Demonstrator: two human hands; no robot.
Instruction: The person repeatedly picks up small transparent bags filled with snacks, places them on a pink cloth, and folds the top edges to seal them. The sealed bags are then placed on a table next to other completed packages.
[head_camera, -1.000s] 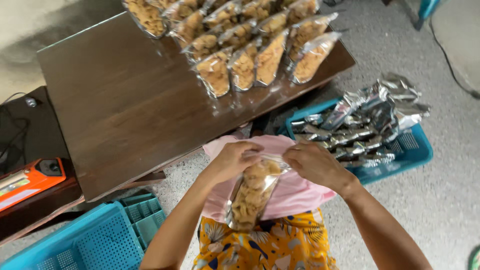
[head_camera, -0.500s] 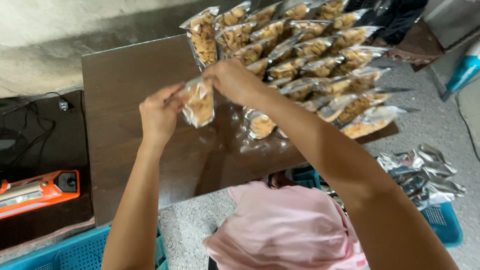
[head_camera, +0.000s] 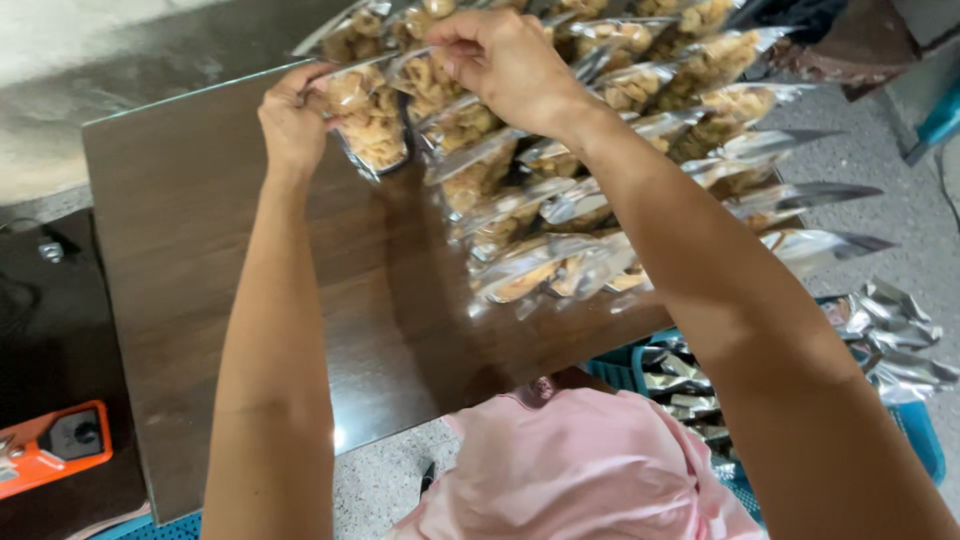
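1. Pouch (head_camera: 368, 118): a clear snack bag filled with tan fried pieces, held at the far left end of the rows on the dark wooden table (head_camera: 200, 260). A second ago it was down by the person's lap; half a second ago it was lifted over the table's middle. Now it sits against the row's edge, so I judge it close to being laid down.
2. Its long axis runs roughly away from the person, tilted a little; the sealed top points to the far edge, the rounded bottom back toward the person.
3. The left hand (head_camera: 292, 118) pinches the pouch's left upper edge, fingers closed on it.
4. The right hand (head_camera: 505, 62) is closed on the top of the packaging at the pouch's right side; whether it grips this pouch or a neighbour, I cannot tell.
5. Rows of filled pouches (head_camera: 600, 190) overlap to the right.
6. Empty silver bags (head_camera: 890, 340) lie in a blue basket (head_camera: 925, 440) below; an orange device (head_camera: 55, 448) sits at lower left.
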